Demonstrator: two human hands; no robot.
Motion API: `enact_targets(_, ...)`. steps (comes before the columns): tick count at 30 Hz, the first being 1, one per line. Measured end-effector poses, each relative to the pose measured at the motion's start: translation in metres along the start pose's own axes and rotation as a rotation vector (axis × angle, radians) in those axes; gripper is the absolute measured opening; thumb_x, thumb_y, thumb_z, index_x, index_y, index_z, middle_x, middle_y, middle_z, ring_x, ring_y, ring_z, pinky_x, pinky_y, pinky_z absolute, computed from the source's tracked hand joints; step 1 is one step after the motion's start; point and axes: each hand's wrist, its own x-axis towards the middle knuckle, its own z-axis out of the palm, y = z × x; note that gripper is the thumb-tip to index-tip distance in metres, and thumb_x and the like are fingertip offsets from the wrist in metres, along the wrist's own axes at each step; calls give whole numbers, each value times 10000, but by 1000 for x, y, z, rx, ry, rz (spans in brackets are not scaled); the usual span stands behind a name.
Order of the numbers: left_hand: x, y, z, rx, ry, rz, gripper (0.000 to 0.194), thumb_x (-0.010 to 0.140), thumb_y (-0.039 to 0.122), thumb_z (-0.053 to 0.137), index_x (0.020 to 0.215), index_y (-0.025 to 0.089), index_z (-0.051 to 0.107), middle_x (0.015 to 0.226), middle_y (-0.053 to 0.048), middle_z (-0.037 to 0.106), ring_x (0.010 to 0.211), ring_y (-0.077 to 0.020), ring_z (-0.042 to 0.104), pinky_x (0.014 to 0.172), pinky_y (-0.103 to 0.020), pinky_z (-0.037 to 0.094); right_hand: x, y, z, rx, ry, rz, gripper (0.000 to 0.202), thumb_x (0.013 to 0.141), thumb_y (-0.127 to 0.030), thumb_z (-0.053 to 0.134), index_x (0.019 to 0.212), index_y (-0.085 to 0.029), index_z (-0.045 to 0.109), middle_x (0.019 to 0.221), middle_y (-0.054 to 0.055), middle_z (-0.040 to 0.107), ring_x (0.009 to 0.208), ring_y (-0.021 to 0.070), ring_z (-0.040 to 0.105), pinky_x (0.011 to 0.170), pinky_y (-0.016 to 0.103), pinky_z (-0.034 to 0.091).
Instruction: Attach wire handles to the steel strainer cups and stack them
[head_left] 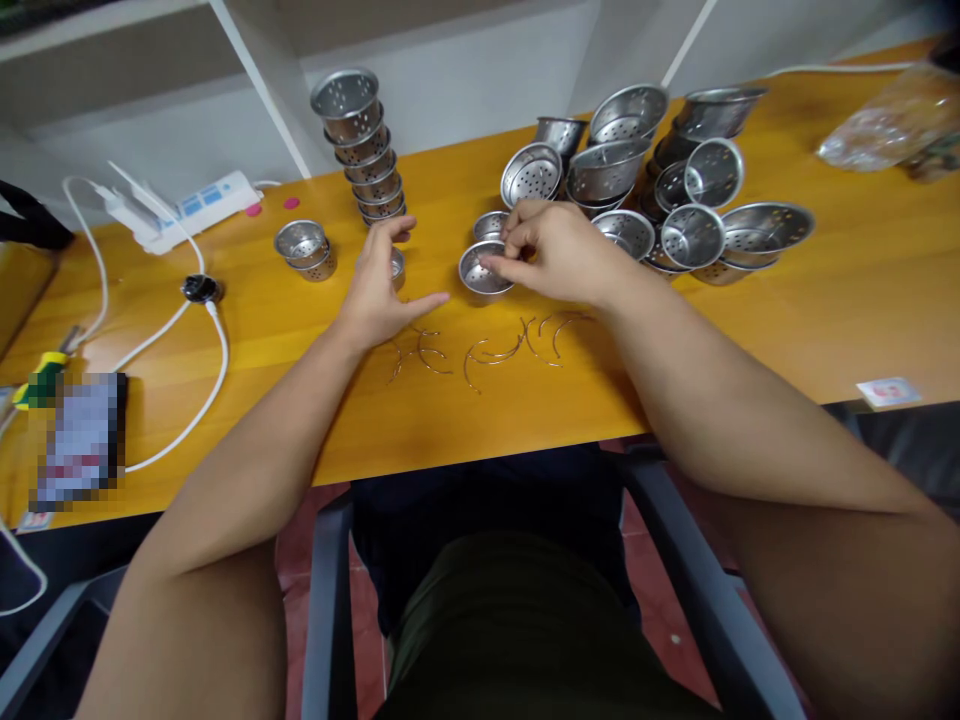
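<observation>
My right hand point(559, 250) is curled at the rim of a small perforated metal cup point(484, 290), thumb over its mouth and fingers bent at the far right side. Just behind stands another small cup point(489, 222), partly covered by the fingers. My left hand point(379, 290) hovers to the left with thumb and fingers spread, holding nothing. Behind its palm a small metal cup point(398, 268) shows in part. Several thin curved wires point(516, 350) lie loose on the table in front of both hands.
Behind my left hand rises a tall stack of perforated cups point(367, 150), with a short stack point(304, 248) to its left. Many cups point(615, 170) crowd the back right. A power strip point(206, 210), white cables, a blurred phone-like object point(79, 440) and a plastic bag point(877, 125) lie around the table.
</observation>
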Motion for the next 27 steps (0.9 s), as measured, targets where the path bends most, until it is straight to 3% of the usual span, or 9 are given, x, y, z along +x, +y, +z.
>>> enact_targets(6,5,-16,-9,65,91,-26,1006,954,728,1096,1715,306,592,1762,-201,665,1743,-539,632,1590,-811,423,3,13,-5,-221,-107,219,284,1187,-422,799,1084,-190,926,1108,228,863,1116,452,848,1044,609,650)
enact_targets(10,5,-22,-10,89,92,-39,983,958,600,1094,1736,296,575,1791,-204,634,1797,-535,581,1620,-805,366,2,19,1,-263,-137,313,295,1161,-415,801,1067,-172,939,1017,230,870,1088,463,850,987,600,659)
enact_targets(13,2,-24,-9,100,90,-106,985,957,505,1096,1758,294,562,1834,-202,600,1874,-542,495,1653,-798,297,-1,18,4,-241,-56,269,352,1186,-450,752,1161,-163,954,1070,236,866,1154,467,841,1036,609,670)
enact_targets(18,-8,-36,-6,118,128,-245,1103,932,480,1145,1800,251,505,1893,-209,562,1966,-542,375,1677,-783,248,-7,-13,-1,-164,144,124,323,1234,-438,686,1352,-242,913,1424,259,826,1474,503,732,1239,647,624)
enact_targets(20,-11,-42,-8,137,120,-339,1160,903,459,1176,1799,215,481,1900,-231,563,1965,-542,381,1666,-787,273,-7,-27,-1,-88,88,39,281,1228,-414,688,1348,-273,900,1423,227,831,1438,481,749,1224,628,622)
enact_targets(24,-13,-47,-14,149,86,-530,1200,828,296,1206,1773,217,470,1812,-248,642,1838,-546,582,1602,-793,411,-4,-34,7,-31,-76,-73,266,1195,-363,688,1307,-237,893,1340,189,863,1252,423,807,1152,582,620)
enact_targets(27,-11,-50,-15,102,112,-461,1132,861,340,1193,1747,263,492,1762,-216,687,1795,-531,636,1593,-814,420,-3,-29,9,-87,-33,-3,305,1207,-399,688,1352,-222,889,1341,201,868,1236,425,805,1142,576,624)
